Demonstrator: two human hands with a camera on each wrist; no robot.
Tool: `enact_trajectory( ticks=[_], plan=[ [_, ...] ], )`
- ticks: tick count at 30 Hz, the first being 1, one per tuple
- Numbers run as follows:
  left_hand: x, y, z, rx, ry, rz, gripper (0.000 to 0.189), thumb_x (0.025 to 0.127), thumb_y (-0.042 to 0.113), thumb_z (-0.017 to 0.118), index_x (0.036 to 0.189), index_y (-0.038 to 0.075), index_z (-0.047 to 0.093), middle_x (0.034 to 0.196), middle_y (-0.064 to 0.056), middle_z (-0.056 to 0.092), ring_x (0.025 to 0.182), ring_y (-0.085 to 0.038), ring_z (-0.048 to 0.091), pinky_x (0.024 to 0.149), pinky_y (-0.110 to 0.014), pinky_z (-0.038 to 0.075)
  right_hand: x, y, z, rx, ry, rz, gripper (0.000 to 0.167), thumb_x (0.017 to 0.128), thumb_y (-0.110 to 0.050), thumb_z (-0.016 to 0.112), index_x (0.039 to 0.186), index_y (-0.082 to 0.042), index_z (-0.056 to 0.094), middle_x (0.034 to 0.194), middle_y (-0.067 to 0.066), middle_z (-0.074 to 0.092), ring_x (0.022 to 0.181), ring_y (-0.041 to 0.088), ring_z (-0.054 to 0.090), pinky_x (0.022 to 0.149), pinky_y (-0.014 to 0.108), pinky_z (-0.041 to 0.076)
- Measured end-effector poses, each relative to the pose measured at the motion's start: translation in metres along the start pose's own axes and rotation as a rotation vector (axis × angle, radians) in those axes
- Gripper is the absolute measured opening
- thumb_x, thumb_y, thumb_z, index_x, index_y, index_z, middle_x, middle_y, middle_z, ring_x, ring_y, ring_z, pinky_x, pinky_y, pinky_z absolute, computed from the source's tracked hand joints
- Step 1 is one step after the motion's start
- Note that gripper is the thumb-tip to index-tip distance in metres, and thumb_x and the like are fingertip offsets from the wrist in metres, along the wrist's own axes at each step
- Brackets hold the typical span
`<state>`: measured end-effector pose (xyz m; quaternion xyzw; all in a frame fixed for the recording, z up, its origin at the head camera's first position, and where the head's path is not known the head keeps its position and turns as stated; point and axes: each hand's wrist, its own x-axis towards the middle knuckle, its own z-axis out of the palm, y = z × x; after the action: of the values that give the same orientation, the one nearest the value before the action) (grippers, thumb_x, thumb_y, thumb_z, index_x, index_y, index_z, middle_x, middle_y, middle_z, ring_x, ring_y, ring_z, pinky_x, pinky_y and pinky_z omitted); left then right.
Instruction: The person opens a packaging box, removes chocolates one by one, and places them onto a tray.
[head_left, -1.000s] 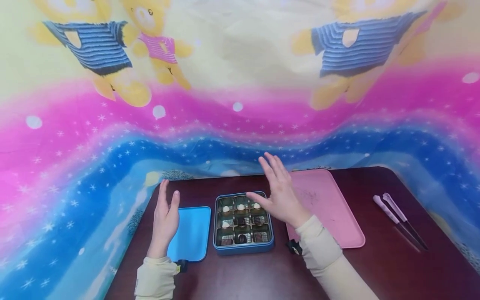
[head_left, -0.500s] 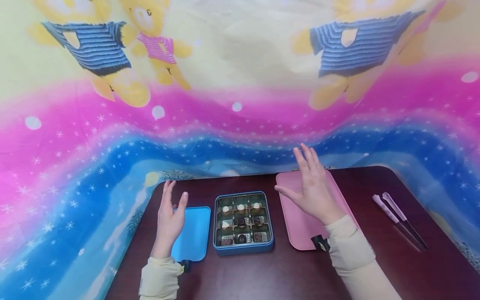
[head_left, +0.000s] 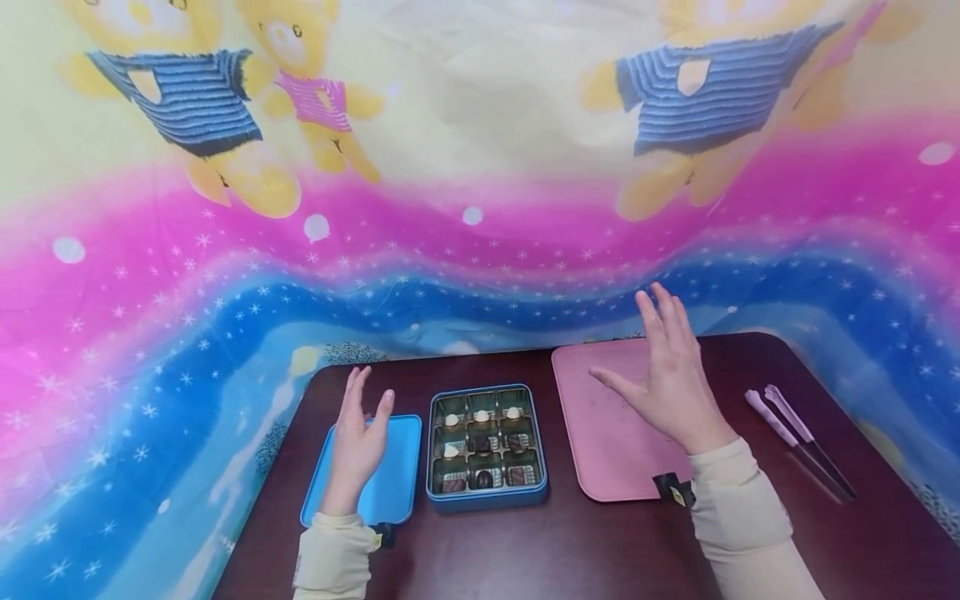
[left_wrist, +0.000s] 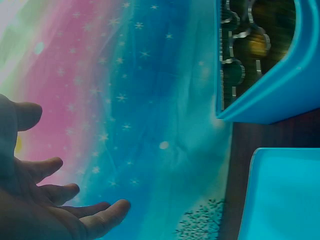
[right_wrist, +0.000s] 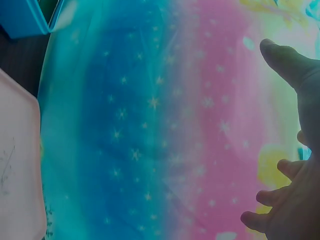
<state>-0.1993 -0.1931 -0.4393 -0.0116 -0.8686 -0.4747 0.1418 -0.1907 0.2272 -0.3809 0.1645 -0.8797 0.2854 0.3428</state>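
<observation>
My left hand point(head_left: 358, 450) is raised in front of a blue lid point(head_left: 397, 475), fingers spread and nothing in them. In the left wrist view the same hand point(left_wrist: 55, 200) shows its fingers apart. My right hand point(head_left: 675, 383) is held up before a pink tray point(head_left: 607, 433), thumb pointing left, holding nothing; its fingers point(right_wrist: 272, 197) are spread in the right wrist view. Between the hands stands a blue tin point(head_left: 487, 502) with a divided gold insert. White chocolates point(head_left: 481, 415) fill the back row, and dark chocolates point(head_left: 484, 477) the front row; the middle row mixes both.
Two long utensils point(head_left: 798, 442) with pale pink handles and dark blades lie at the right of the dark wooden table point(head_left: 487, 558). Behind the table hangs a cloth point(head_left: 480, 275) printed with bears and snowflakes. The table's right edge slopes down past the utensils.
My right hand has moved from beside the tin rightward over the pink tray. My left hand has shifted slightly right across the blue lid. The tin, lid, tray and utensils stay put.
</observation>
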Motion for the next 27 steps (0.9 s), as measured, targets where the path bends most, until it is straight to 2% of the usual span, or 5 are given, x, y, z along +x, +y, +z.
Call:
enact_trajectory(
  ticks=[6, 12, 21, 27],
  plan=[
    [-0.003, -0.008, 0.008, 0.029, -0.003, -0.044, 0.065, 0.105, 0.042, 0.054, 0.159, 0.013, 0.032, 0.167, -0.012, 0.020, 0.145, -0.040, 0.034, 0.105, -0.059, 0.043, -0.007, 0.012, -0.011, 0.005, 0.008, 0.062, 0.121, 0.067, -0.018, 0.094, 0.162, -0.012, 0.020, 0.167, 0.018, 0.014, 0.152, 0.046, 0.009, 0.109, 0.079, 0.012],
    [-0.007, -0.015, 0.020, 0.035, -0.015, -0.082, 0.063, 0.105, 0.036, 0.056, 0.156, 0.007, 0.035, 0.162, -0.020, 0.029, 0.143, -0.045, 0.034, 0.103, -0.058, 0.046, -0.015, 0.022, -0.018, 0.001, 0.010, 0.116, 0.121, 0.067, -0.019, 0.094, 0.163, -0.014, 0.020, 0.168, 0.016, 0.013, 0.152, 0.044, 0.010, 0.108, 0.080, 0.012],
    [-0.012, -0.027, 0.034, 0.049, -0.031, -0.092, 0.060, 0.104, 0.034, 0.058, 0.154, 0.005, 0.039, 0.157, -0.022, 0.038, 0.139, -0.046, 0.040, 0.100, -0.059, 0.048, -0.031, 0.044, -0.027, -0.033, 0.015, 0.154, 0.119, 0.068, -0.024, 0.093, 0.162, -0.011, 0.021, 0.167, 0.017, 0.014, 0.153, 0.044, 0.009, 0.108, 0.081, 0.012],
    [-0.013, -0.030, 0.041, 0.034, -0.050, -0.136, 0.058, 0.103, 0.028, 0.061, 0.153, 0.007, 0.041, 0.154, -0.023, 0.042, 0.138, -0.045, 0.042, 0.101, -0.061, 0.047, -0.043, 0.060, -0.031, -0.050, 0.008, 0.199, 0.116, 0.072, -0.030, 0.091, 0.162, -0.009, 0.020, 0.167, 0.019, 0.013, 0.152, 0.046, 0.011, 0.109, 0.079, 0.010]
  ],
)
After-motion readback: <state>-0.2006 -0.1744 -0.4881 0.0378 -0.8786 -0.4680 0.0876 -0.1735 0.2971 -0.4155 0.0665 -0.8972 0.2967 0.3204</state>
